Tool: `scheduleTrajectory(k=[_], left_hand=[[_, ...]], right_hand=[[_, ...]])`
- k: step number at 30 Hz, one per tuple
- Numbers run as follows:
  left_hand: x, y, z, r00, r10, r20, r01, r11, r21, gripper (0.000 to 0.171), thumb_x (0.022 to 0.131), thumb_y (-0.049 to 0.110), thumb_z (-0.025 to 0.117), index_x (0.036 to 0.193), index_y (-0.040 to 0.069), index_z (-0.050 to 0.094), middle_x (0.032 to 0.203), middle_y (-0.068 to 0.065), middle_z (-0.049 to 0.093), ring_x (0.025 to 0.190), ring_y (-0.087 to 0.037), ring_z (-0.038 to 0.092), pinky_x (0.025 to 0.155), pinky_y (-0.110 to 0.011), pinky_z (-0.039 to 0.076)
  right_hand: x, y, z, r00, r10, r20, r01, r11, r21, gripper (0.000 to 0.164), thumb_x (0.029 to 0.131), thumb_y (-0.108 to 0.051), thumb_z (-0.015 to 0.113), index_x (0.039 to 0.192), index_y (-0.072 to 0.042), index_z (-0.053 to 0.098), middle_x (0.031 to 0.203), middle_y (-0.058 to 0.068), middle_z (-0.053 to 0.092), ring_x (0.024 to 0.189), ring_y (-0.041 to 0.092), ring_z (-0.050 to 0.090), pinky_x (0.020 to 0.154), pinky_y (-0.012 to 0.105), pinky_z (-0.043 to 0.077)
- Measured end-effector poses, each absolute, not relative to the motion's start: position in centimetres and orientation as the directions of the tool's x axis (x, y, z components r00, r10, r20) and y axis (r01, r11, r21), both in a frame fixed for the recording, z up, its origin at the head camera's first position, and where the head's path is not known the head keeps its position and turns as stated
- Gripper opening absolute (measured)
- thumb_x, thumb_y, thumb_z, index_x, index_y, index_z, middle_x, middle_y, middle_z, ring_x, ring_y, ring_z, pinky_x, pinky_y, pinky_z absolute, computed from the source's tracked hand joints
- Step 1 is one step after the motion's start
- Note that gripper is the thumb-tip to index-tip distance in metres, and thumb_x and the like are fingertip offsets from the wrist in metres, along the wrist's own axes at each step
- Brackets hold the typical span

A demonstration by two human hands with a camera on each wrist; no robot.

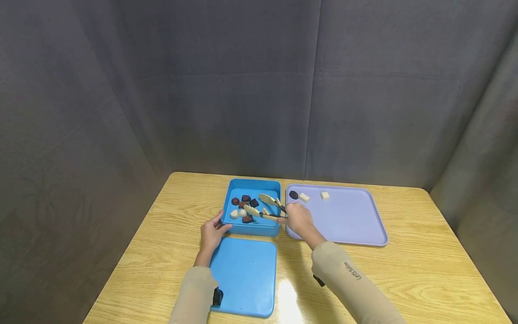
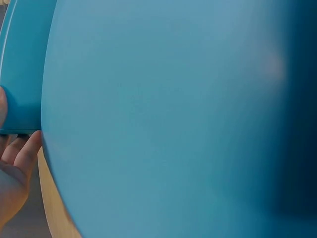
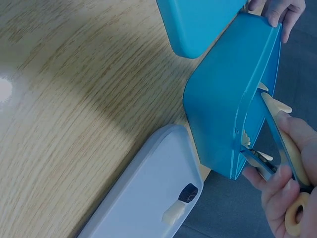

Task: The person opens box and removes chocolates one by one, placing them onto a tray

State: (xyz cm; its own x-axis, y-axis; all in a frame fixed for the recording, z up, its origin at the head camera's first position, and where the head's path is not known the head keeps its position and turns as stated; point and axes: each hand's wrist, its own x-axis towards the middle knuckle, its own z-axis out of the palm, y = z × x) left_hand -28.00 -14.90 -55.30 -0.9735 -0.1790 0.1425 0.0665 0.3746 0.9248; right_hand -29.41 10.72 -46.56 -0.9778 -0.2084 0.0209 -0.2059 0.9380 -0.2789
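Note:
My left hand [image 1: 211, 234] holds the front left corner of a blue box [image 1: 252, 230], thumb on the front wall and fingers at the side. Several brown and white chocolates [image 1: 247, 219] lie in the box. With my right hand [image 1: 300, 219] I grip scissor-style tongs [image 3: 292, 156] that have cream-coloured tips and a ring handle. The tongs' two arms are spread apart over the right part of the box. Pale pieces show near their tips; whether the tongs touch any cannot be told.
To the right of the box lies a lilac tray [image 1: 348, 225] bearing a dark chocolate [image 1: 293, 195] and two white ones [image 1: 325, 195]. A flat blue lid [image 1: 244, 274] rests in front of the box on the wooden table [image 1: 425, 252]. Grey curtains [image 1: 226, 112] hang behind.

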Motion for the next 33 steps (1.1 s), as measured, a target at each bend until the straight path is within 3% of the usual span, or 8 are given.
scheduleTrajectory(k=[33], left_hand=[[-27.55, -14.73, -55.1, -0.978, -0.158, 0.137, 0.074, 0.349, 0.934, 0.054, 0.078, 0.006, 0.068, 0.126, -0.001, 0.047, 0.128, -0.014, 0.046, 0.113, -0.029, 0.048, 0.087, -0.035, 0.045]], right_hand=[[-28.88, 10.17, -47.27, -0.973, -0.218, 0.073, -0.23, 0.923, -0.308, 0.032, 0.075, -0.031, 0.071, 0.06, -0.01, 0.053, 0.055, -0.001, 0.049, 0.05, 0.015, 0.045, 0.039, 0.029, 0.036]])
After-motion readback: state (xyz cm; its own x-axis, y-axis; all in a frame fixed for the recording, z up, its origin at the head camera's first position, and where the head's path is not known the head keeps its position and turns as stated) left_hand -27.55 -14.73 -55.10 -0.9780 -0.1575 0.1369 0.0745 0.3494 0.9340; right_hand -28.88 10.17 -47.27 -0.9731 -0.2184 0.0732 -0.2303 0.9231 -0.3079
